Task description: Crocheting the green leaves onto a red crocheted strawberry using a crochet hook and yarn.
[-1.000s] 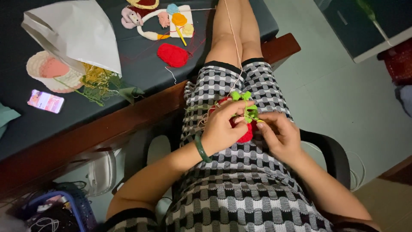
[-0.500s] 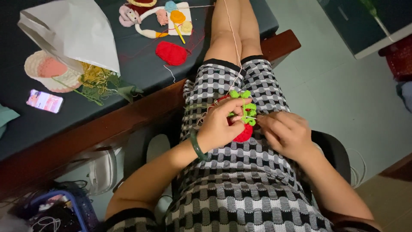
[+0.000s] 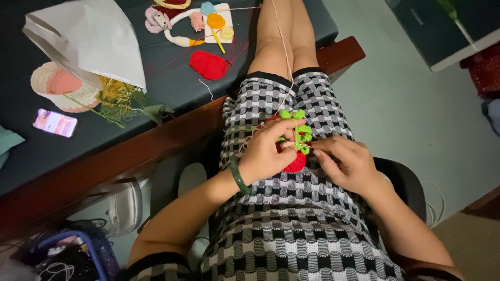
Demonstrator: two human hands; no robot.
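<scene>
under left hand (image 3: 268, 153), crochet piece (image 3: 298, 140) half-hidden

A lit phone (image 3: 54, 123), its screen pink, is laid on the dark worktop (image 3: 172, 83); a white paper bag (image 3: 91, 39) is set beyond it.

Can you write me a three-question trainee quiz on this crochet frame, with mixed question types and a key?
1. True or false: the left hand holds the red and green crochet piece over the lap.
2. Which thing lies on the dark tabletop nearest the knees? A) a flat red crochet piece B) a phone C) a white paper bag
3. Fill in: the left wrist wears a dark green ____.

Key
1. True; the right hand works at the piece's green edge.
2. A
3. bangle
</scene>
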